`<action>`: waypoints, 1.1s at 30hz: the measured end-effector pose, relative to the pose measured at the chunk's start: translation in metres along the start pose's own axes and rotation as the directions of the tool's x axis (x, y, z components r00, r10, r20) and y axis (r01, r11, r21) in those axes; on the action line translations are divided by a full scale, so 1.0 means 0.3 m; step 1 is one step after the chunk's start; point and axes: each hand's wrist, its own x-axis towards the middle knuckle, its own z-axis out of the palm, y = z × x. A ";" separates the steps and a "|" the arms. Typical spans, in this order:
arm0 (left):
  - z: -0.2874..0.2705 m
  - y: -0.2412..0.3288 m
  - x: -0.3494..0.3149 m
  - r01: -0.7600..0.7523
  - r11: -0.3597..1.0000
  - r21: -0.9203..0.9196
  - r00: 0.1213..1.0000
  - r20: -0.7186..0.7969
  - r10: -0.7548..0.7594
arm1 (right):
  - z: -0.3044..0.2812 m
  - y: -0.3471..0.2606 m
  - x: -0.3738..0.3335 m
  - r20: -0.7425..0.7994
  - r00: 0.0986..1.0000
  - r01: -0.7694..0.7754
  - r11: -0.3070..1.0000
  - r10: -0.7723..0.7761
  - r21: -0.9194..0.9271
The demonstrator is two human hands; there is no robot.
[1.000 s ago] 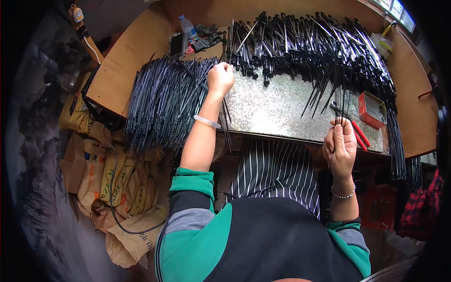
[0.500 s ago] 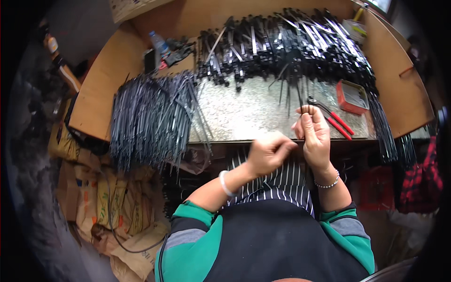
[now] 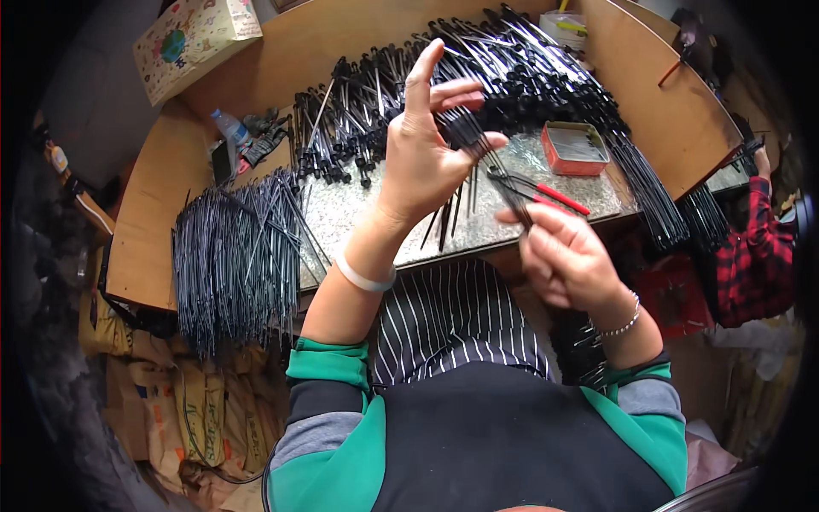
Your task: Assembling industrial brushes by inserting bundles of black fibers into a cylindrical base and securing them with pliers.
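A bundle of thin black rods (image 3: pixel 492 160) with dark blocky heads slants between my hands over the bench's front. My right hand (image 3: pixel 570 258) is closed on the thin lower ends, its fingers curled and slightly blurred. My left hand (image 3: pixel 424 145) is raised around the heads, fingers spread and index finger pointing up; its thumb reaches beside the rods. Behind the bundle, red-handled pliers (image 3: pixel 546 194) lie on the bench, partly hidden. A wide heap of similar black rods (image 3: pixel 358 115) with heads lies along the back.
Another thick pile of dark rods (image 3: pixel 243 247) overhangs the front edge at left. A red open tin (image 3: pixel 576 149) stands right of the pliers. Wooden side panels (image 3: pixel 674 111) enclose the bench (image 3: pixel 341 222). A water bottle (image 3: pixel 229 126) is at back left. A person's checked sleeve (image 3: pixel 758 247) shows at far right.
My left hand has risen from near the front edge to the bundle's heads and spread its fingers. My right hand stays closed on the rods, now tilted. The view has shifted.
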 end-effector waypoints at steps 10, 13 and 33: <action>-0.008 -0.180 -0.175 0.373 0.598 -0.710 0.798 -0.083 -0.596 | -0.045 -0.073 -0.026 0.002 1.000 0.015 0.995 -0.016 0.094; 0.022 -0.194 -0.077 0.419 0.478 -0.772 0.825 0.103 -0.556 | -0.049 -0.023 -0.061 -0.001 0.997 0.076 0.983 -0.077 -0.170; 0.025 -0.284 -0.304 -0.109 0.894 0.436 0.941 0.335 -0.049 | -0.314 0.282 0.201 -0.116 0.919 0.079 0.464 -0.378 -0.882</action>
